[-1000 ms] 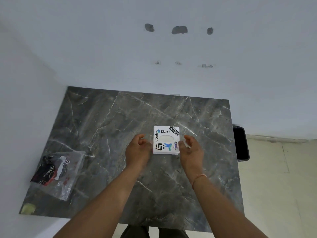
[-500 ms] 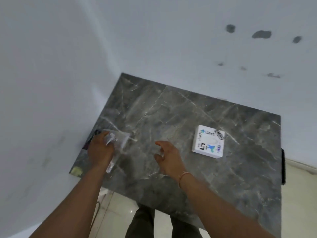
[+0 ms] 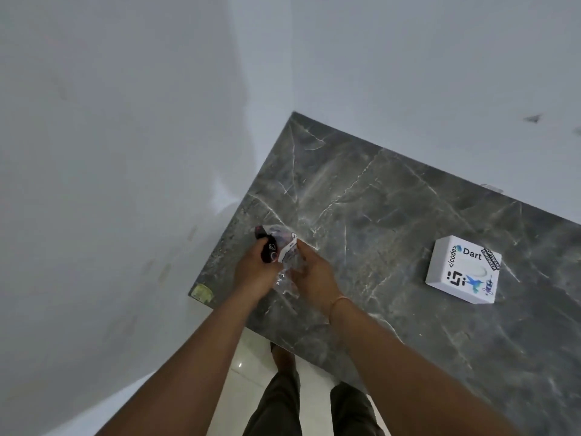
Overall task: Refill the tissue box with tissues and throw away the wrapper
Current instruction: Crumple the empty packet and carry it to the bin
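Observation:
A clear plastic wrapper (image 3: 284, 251) with black, red and white print is crumpled between both hands, just above the left part of the dark marble table (image 3: 393, 215). My left hand (image 3: 253, 272) grips its left side and my right hand (image 3: 311, 276) pinches its right side. The white square tissue box (image 3: 462, 269), covered in stickers, lies flat on the table well to the right of my hands. I cannot see any tissues.
White walls meet in a corner behind the table's left end. A yellowish sticker (image 3: 202, 292) marks the table's near left corner. My legs (image 3: 308, 404) stand on a pale tiled floor at the table's front edge.
Both hands left the tissue box and went left. My left hand picked the wrapper up off the table, and my right hand has now joined it. The view swung left.

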